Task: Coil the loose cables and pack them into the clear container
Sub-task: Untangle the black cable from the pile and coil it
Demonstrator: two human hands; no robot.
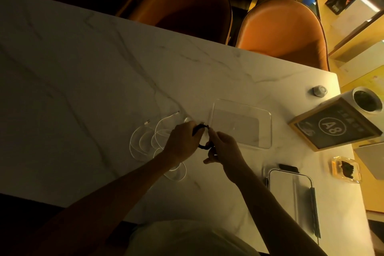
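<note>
A short black cable (202, 147) is bent into a small loop between my hands, just above the marble table. My left hand (182, 141) grips its upper end and my right hand (223, 149) pinches the other side. Loose white cables (145, 137) lie in tangled loops on the table to the left, partly hidden under my left forearm. The clear container (268, 131) stands empty just right of my hands, its near-left corner close to my fingers.
The container's lid (291, 191) lies at the near right. A framed "A8" sign (332, 127), a white cup (367, 101), a small round object (320, 91) and a glass dish (346, 169) sit at the table's right edge. Orange chairs (284, 31) line the far side.
</note>
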